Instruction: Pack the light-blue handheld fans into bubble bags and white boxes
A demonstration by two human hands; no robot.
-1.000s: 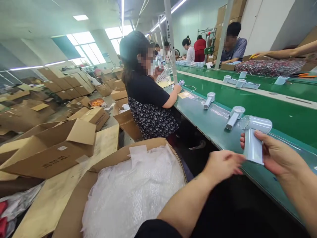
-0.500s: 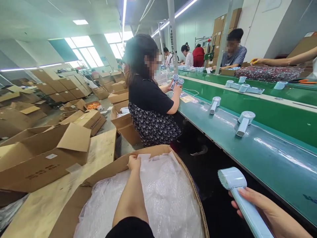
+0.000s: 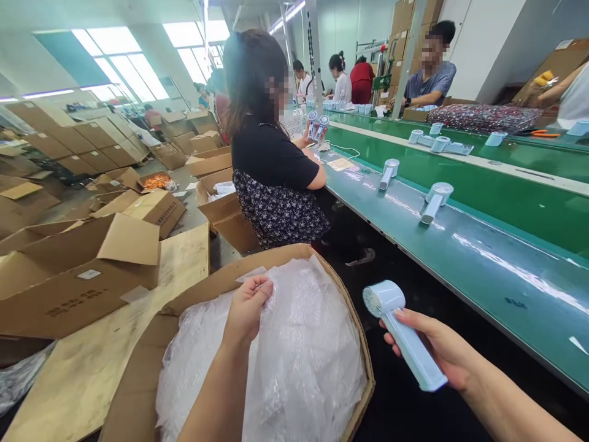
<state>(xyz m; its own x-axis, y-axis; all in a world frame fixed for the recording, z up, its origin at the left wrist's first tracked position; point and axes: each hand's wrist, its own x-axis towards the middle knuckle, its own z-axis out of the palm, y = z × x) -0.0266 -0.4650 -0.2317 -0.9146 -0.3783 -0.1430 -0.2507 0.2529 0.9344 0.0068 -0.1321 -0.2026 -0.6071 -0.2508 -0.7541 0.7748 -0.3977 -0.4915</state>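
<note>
My left hand is closed in a pinch on the edge of a bubble wrap bag, over a cardboard box filled with such clear plastic. My right hand wraps round the handle of a light blue handheld fan. The fan is tilted, its round head up and to the left, beside the box and off the bench edge. Two more handheld fans, a near one and a farther one, lie on the green bench.
A co-worker in a black top sits just ahead, holding two fans. The bench runs along my right. Open cartons and a wooden board lie to the left. Other people work across the bench.
My left hand has drawn back from the box's far rim towards me, pinching the bubble wrap. My right hand has moved left and slightly up with the fan. The view has shifted.
</note>
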